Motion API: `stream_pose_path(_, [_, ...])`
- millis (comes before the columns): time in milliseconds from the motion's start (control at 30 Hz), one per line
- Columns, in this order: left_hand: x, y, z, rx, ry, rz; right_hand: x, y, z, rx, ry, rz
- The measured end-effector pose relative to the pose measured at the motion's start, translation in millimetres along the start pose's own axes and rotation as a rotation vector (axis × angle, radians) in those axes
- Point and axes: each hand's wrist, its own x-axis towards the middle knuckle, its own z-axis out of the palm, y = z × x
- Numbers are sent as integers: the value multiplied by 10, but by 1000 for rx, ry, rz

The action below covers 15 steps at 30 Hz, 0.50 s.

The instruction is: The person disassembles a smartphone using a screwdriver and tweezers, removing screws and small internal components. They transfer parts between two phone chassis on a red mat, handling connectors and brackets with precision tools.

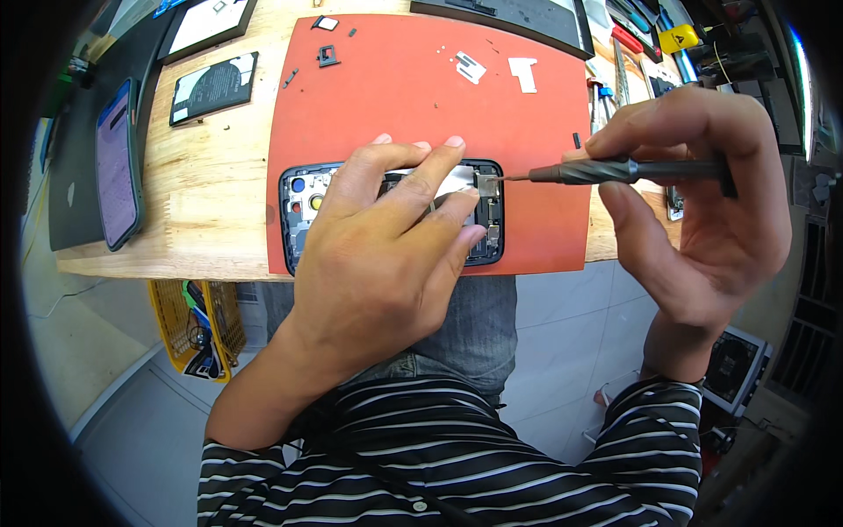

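Note:
An opened smartphone (pixel 492 233) lies on the orange mat, its inner parts and camera cut-outs facing up. My left hand (pixel 373 250) lies across the phone's middle and hides much of it. Some of its fingertips reach past the far edge, while the thumb and index finger rest near the phone's right end. In my right hand (pixel 702 202) is a slim precision screwdriver (pixel 588 172) with a dark, twisted-pattern handle. It is held almost level, pointing left. Its thin tip meets a small metal part (pixel 486 184) at the phone's right end; whether a screw sits there I cannot tell.
The orange mat (pixel 386 105) bears a SIM tray (pixel 327 56), white stickers (pixel 522 74) and tiny loose parts. A battery (pixel 213 89) and another phone (pixel 118 167) stand left. Tools (pixel 628 39) crowd the far right. Below the table is a yellow basket (pixel 230 321).

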Motion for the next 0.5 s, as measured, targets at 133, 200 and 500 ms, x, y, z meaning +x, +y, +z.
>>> stream_pose_path(133, [12,17,-57,5,-84,-16,64,114,-34,-18,-95,-154])
stream_pose_path(200, [14,15,-69,4,-109,-22,78,136,-38,-28,-126,-179])
stream_pose_path(500, [51,15,-117,-6,-123,-33,125,110,28,16,-140,-137])
